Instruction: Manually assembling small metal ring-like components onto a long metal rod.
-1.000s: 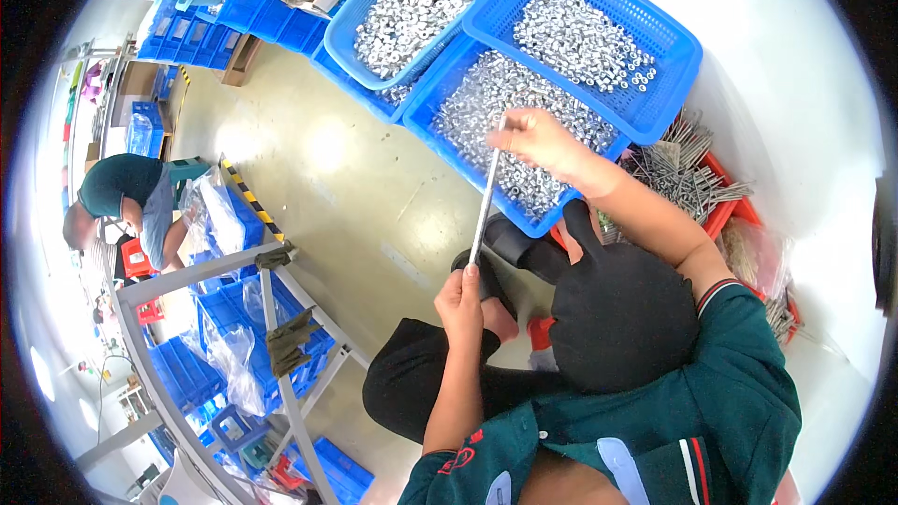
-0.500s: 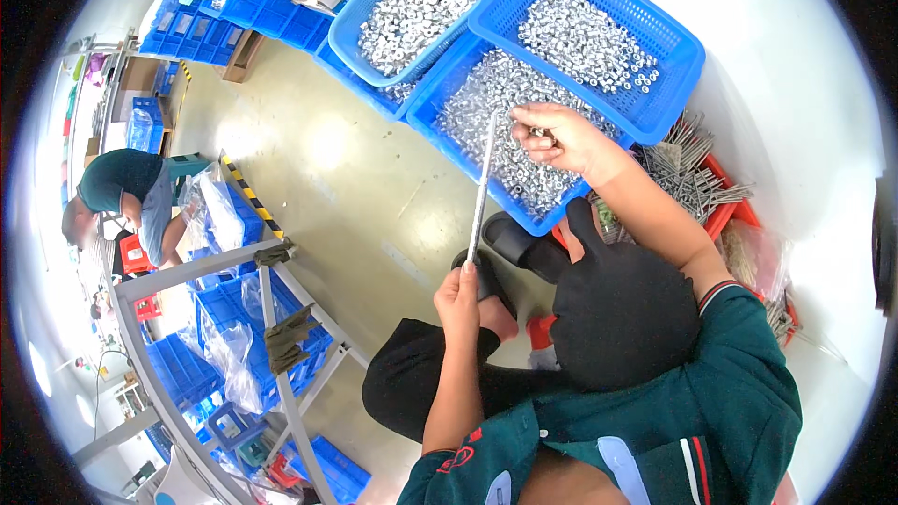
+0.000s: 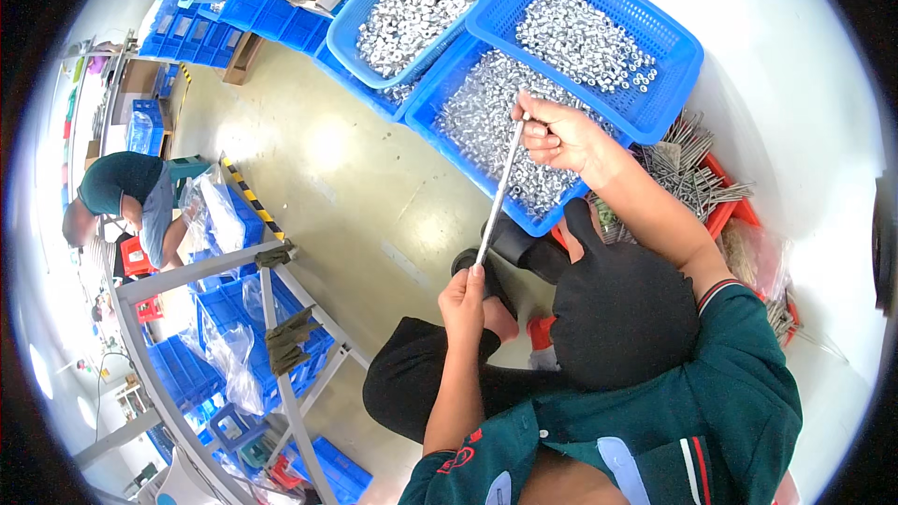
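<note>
A long, thin metal rod (image 3: 505, 180) slants up and to the right between my two hands. My left hand (image 3: 462, 304) pinches its lower end between thumb and fingers. My right hand (image 3: 559, 137) is closed at the upper end, thumb and forefinger at the tip. Whether a small nut sits in those fingers too is hidden. Beneath the right hand is a blue plastic tray (image 3: 456, 165) filled with small, shiny metal pieces (image 3: 477, 93). A blue perforated basket (image 3: 669, 45) of metal nuts (image 3: 580, 37) overlaps that tray's far right side.
A lighter blue basket (image 3: 344, 49) of nuts stands at far left of the tray. Loose metal rods (image 3: 687, 173) lie in red bins to my right. A grey metal frame (image 3: 285, 355) and blue crates (image 3: 178, 369) stand at left; a person (image 3: 122, 182) sits beyond.
The rod's upper end has swung right to meet my right hand, whose fingers have closed on the tip. My left hand has shifted slightly right, still holding the lower end.
</note>
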Available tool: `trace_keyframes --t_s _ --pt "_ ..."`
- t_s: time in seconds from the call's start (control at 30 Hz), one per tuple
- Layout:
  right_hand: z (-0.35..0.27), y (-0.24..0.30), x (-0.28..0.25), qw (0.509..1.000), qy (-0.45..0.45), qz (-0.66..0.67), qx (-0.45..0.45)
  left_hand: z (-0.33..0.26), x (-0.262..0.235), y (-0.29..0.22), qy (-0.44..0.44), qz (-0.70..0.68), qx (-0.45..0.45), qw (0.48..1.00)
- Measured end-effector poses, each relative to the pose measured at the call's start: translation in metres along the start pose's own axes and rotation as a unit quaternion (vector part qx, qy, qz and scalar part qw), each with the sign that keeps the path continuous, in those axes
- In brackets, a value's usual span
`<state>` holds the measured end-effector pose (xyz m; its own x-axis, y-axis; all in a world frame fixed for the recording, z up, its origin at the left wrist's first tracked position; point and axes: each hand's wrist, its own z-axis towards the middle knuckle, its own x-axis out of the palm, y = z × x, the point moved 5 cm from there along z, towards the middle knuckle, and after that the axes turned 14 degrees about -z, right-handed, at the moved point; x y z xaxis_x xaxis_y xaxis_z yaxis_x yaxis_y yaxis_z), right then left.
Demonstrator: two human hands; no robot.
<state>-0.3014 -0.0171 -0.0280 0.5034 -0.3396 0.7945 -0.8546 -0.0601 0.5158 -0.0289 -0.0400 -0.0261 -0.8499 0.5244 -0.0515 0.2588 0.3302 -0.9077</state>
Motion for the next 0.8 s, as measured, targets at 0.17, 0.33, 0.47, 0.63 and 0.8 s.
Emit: trace_keyframes --t_s 0.17,0.33,0.47,0.63,0.8 --pt "-0.002 0.001 0.002 0.995 0.034 -0.084 0.051 -0.001 0.000 -0.001 0.009 0.013 0.008 1.000" --pt "-0.005 0.006 0.009 0.977 -0.020 -0.209 0.023 -0.001 -0.005 0.003 -0.015 0.040 0.028 0.999" --pt "-0.007 -0.002 0.022 0.964 -0.052 -0.252 -0.068 0.001 -0.001 0.006 0.009 -0.031 -0.037 0.999" --pt "-0.014 -0.032 0.042 0.960 0.087 -0.263 0.049 0.002 0.003 -0.001 0.018 -0.097 -0.064 0.993" --pt "-0.002 -0.024 -0.013 0.945 -0.112 -0.306 0.030 0.001 0.000 -0.004 -0.027 -0.075 -0.070 0.994"
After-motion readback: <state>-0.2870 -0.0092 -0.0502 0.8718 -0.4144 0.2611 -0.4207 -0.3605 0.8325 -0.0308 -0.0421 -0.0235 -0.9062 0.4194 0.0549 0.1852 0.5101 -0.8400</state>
